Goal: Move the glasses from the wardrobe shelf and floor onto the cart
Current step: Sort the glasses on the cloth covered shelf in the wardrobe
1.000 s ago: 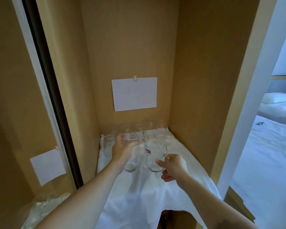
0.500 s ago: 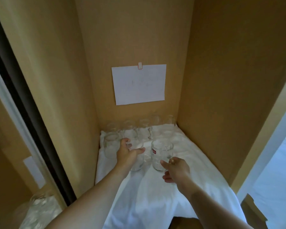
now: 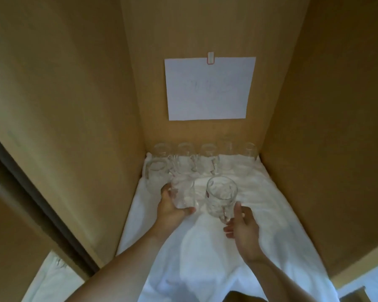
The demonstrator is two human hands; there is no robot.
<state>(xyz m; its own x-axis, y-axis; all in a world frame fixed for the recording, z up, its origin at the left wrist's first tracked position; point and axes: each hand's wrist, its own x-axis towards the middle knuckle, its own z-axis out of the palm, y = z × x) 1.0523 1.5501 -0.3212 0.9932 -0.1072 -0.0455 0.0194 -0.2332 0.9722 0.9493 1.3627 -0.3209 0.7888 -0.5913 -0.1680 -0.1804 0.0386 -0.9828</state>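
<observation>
Both of my hands are inside the wardrobe, over a shelf draped with a white cloth [image 3: 260,253]. My left hand [image 3: 172,210] grips a clear glass [image 3: 183,194] around its side, fingers curled behind it and thumb under its base. My right hand [image 3: 241,227] holds a clear glass mug [image 3: 222,197] with a small red label by its handle side, thumb up against it. Both glasses are tilted toward me. Several more clear glasses [image 3: 205,158] stand in a row against the back wall, and another glass [image 3: 156,175] sits at the left.
Brown wardrobe walls close in on the left, back and right. A white paper sheet [image 3: 208,88] is clipped to the back wall. At the left runs the dark sliding door track [image 3: 42,210], with more white cloth [image 3: 52,280] below it.
The view has closed in and tipped down over the shelf. Both hands have drawn their glasses toward me and tilted them, the mug now showing its open mouth.
</observation>
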